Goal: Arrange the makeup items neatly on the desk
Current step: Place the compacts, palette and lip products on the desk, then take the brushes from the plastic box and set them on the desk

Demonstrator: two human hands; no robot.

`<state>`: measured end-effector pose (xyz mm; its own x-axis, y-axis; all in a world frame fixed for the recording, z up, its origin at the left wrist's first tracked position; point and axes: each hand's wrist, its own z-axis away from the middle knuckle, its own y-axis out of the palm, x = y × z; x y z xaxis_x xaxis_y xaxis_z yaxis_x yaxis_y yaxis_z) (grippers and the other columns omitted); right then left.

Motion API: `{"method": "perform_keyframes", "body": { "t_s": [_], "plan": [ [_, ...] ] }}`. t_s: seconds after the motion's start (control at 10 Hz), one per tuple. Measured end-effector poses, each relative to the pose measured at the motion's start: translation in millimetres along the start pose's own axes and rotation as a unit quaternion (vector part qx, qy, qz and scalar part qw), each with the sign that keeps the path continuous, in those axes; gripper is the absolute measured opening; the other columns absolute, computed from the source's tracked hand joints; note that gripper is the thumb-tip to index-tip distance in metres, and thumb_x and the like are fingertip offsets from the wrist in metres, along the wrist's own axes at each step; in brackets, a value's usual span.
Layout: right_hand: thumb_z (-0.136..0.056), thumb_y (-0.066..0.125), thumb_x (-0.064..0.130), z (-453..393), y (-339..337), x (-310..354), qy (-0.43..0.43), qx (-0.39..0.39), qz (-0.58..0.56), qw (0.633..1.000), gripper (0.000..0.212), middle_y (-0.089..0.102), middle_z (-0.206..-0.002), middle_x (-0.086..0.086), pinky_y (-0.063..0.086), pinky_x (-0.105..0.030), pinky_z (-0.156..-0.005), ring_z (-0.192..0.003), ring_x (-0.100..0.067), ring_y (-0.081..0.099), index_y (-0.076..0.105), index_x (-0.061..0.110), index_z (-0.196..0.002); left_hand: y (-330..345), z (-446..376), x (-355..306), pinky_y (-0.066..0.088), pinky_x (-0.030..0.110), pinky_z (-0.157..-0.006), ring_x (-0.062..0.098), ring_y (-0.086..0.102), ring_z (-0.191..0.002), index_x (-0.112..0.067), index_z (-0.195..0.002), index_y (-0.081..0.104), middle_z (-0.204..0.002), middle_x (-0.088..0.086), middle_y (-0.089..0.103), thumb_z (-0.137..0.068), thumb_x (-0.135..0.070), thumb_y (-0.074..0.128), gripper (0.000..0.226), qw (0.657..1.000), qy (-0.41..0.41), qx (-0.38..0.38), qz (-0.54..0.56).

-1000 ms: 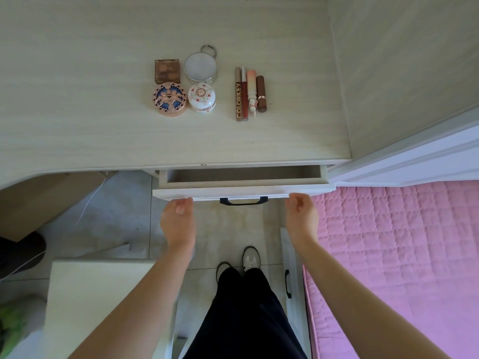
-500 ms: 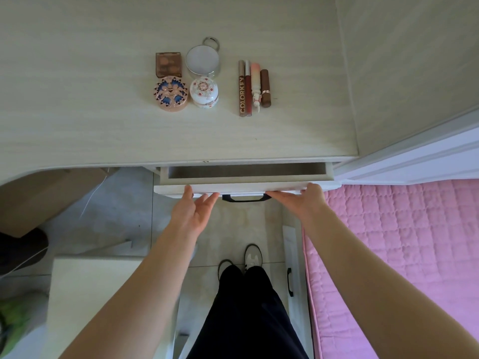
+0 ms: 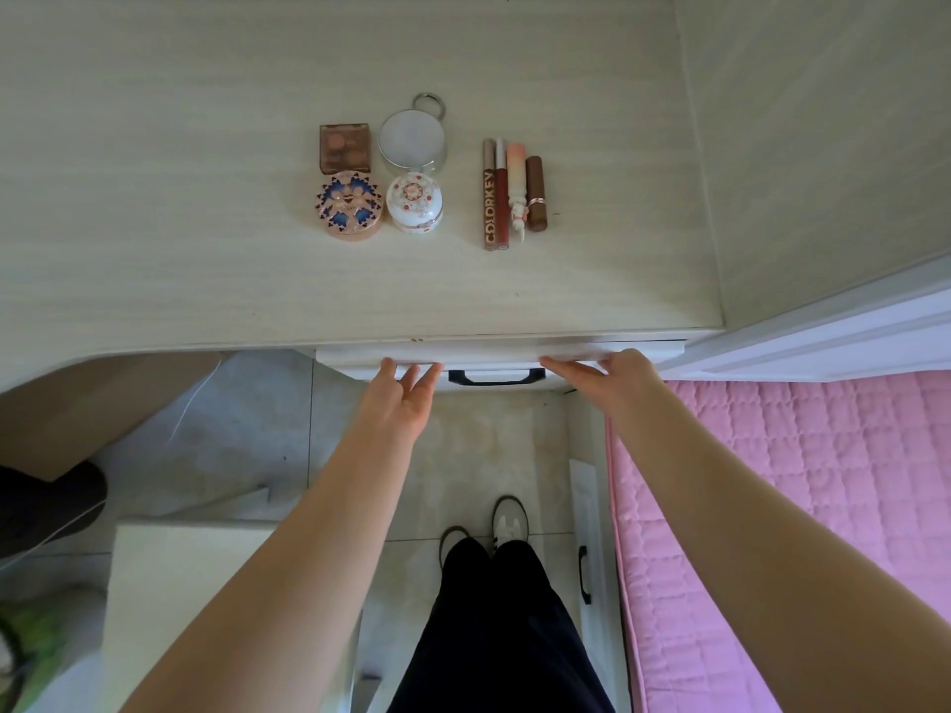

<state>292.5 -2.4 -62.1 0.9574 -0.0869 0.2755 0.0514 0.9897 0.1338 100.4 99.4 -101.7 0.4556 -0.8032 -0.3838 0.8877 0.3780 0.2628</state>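
Pale-wood desk holds makeup items in tidy rows; left hand and right hand, apart, flat-fingered, press drawer front; risk: fingertips pinched, jolt scattering tubes.

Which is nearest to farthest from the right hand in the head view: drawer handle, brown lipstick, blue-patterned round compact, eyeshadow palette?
From the right hand, pressing flat on the drawer front:
1. Drawer handle, just to its left on the drawer front.
2. Brown lipstick, right end of the tube row on the desk.
3. Blue-patterned round compact, front left of the group.
4. Eyeshadow palette, behind that compact, back left.
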Motion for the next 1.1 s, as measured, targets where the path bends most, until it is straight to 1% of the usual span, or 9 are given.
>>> {"method": "perform_keyframes", "body": {
  "t_s": [0.2, 0.4, 0.5, 0.6, 0.7, 0.8, 0.9, 1.0, 1.1],
  "plan": [
    [-0.095, 0.018, -0.004, 2, 8, 2, -0.007, -0.014, -0.043, 0.999, 0.05, 0.028, -0.146, -0.031, 0.033, -0.073, -0.093, -0.13, -0.053, 0.034, 0.025, 0.003, -0.144, 4, 3, -10, 0.043, 0.049, -0.103, 0.032, 0.036, -0.136, -0.011, -0.144, 0.034, -0.143, 0.014, 0.044, -0.099, -0.016, 0.049, 0.048, 0.998, -0.041, -0.025, 0.051],
    [-0.096, 0.017, -0.003, -5, 12, 3, -0.005, -0.003, -0.008, 1.0, 0.046, 0.04, -0.135, -0.037, 0.04, -0.071, -0.083, -0.121, -0.055, 0.042, 0.036, 0.007, -0.137, 12, 6, -13, 0.049, 0.041, -0.096, 0.031, 0.041, -0.134, -0.002, -0.147, 0.028, -0.146, 0.018, 0.039, -0.103, -0.01, 0.037, 0.045, 1.0, -0.015, -0.002, -0.01],
    [-0.097, 0.018, 0.0, -5, 8, 3, -0.004, -0.001, 0.006, 1.0, 0.047, 0.045, -0.132, -0.033, 0.042, -0.068, -0.083, -0.118, -0.055, 0.046, 0.032, 0.009, -0.141, 10, 12, -15, 0.045, 0.048, -0.101, 0.035, 0.042, -0.132, -0.007, -0.144, 0.035, -0.141, 0.017, 0.046, -0.101, -0.01, 0.044, 0.044, 0.995, -0.043, -0.005, 0.085],
    [-0.101, 0.022, 0.007, 0, 3, 2, 0.009, 0.027, 0.022, 0.999, 0.044, 0.047, -0.134, -0.027, 0.041, -0.06, -0.095, -0.121, -0.048, 0.048, 0.031, 0.009, -0.144, 8, 22, -13, 0.047, 0.044, -0.1, 0.036, 0.053, -0.119, -0.006, -0.14, 0.04, -0.135, 0.018, 0.051, -0.101, -0.014, 0.045, 0.04, 0.996, -0.039, -0.009, 0.08],
    [-0.102, 0.032, 0.012, 5, -5, 0, -0.005, 0.047, 0.072, 0.996, 0.038, 0.051, -0.131, -0.021, 0.043, -0.051, -0.098, -0.117, -0.04, 0.053, 0.037, 0.008, -0.14, 3, 36, -12, 0.05, 0.039, -0.095, 0.034, 0.059, -0.109, -0.005, -0.134, 0.045, -0.126, 0.016, 0.055, -0.1, -0.014, 0.047, 0.035, 1.0, -0.017, 0.011, 0.002],
    [-0.101, 0.038, 0.019, 17, -20, -8, -0.064, 0.042, 0.197, 0.977, 0.023, 0.058, -0.115, -0.015, 0.048, -0.041, -0.078, -0.092, -0.03, 0.06, 0.047, 0.008, -0.118, -4, 48, -12, 0.052, 0.034, -0.087, 0.031, 0.063, -0.105, -0.009, -0.113, 0.053, -0.114, 0.01, 0.062, -0.1, -0.015, 0.044, 0.018, 0.989, 0.013, 0.04, -0.141],
    [-0.099, 0.04, 0.018, 31, -41, -19, -0.159, 0.043, 0.342, 0.925, 0.017, 0.054, -0.103, -0.009, 0.046, -0.026, -0.069, -0.069, -0.014, 0.052, 0.05, 0.014, -0.086, -10, 60, -7, 0.05, 0.03, -0.079, 0.02, 0.066, -0.084, -0.016, -0.1, 0.059, -0.101, 0.004, 0.068, -0.095, -0.02, 0.049, 0.012, 0.933, 0.094, 0.044, -0.344],
    [-0.095, 0.041, 0.015, 42, -74, -35, -0.287, 0.018, 0.55, 0.784, 0.017, 0.056, -0.095, -0.008, 0.041, -0.019, -0.057, -0.071, -0.015, 0.051, 0.057, 0.011, -0.094, -29, 66, 4, 0.046, 0.032, -0.08, 0.021, 0.064, -0.089, -0.015, -0.11, 0.062, -0.106, 0.005, 0.068, -0.094, -0.022, 0.05, 0.022, 0.803, 0.216, 0.088, -0.548],
    [-0.095, 0.04, 0.02, 59, -111, -55, -0.332, 0.007, 0.59, 0.736, 0.031, 0.064, -0.099, -0.007, 0.038, -0.021, -0.055, -0.074, -0.019, 0.058, 0.054, 0.01, -0.12, -49, 72, 12, 0.042, 0.031, -0.089, 0.025, 0.061, -0.1, -0.012, -0.115, 0.063, -0.108, 0.008, 0.068, -0.094, -0.022, 0.052, 0.025, 0.672, 0.302, 0.107, -0.668]
  ]
}}
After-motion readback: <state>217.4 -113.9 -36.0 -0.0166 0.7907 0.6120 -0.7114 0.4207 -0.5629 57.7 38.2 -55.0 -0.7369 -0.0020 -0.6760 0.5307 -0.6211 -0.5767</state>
